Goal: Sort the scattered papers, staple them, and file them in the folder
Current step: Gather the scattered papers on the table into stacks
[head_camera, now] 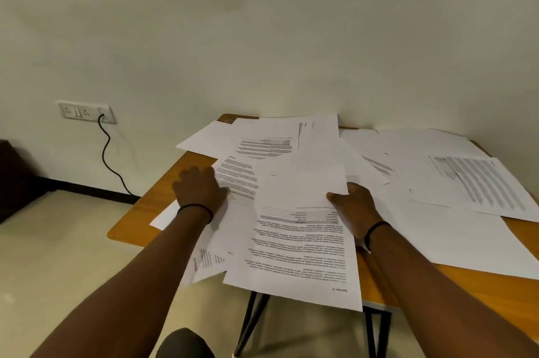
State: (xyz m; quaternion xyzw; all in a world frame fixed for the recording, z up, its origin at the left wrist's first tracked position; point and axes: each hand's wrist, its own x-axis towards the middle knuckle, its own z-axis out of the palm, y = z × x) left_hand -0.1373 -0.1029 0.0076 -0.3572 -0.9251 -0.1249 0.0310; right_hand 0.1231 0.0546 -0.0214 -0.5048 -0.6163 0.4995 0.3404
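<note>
Against the wall at far left, a white socket plate (pixel 86 112) has a black cable (pixel 109 153) plugged into it, the cable hanging down toward the floor. To its right stands a wooden table (pixel 151 206) on dark metal legs (pixel 250 319), its top largely covered by scattered papers (pixel 291 136) that overlap one another at mixed angles.

Over the table's left part, the person's left hand (pixel 199 187) lies palm down with fingers spread and fairly straight, pressing flat on a printed sheet (pixel 236 179); it grips nothing. A dark band circles that wrist.

Just right of it, a page headed "Section 5" (pixel 297 247) lies upside down to the viewer, its near edge hanging past the table's front edge. The right hand (pixel 354 206) holds this page at its right margin, thumb on top of the paper and fingers curled behind it, with part of the sheet lifted and bent upward. This wrist also wears a dark band.

Further right, more sheets lie flat, among them a page of dense text (pixel 478 182) near the right edge of the table, well apart from both hands.
</note>
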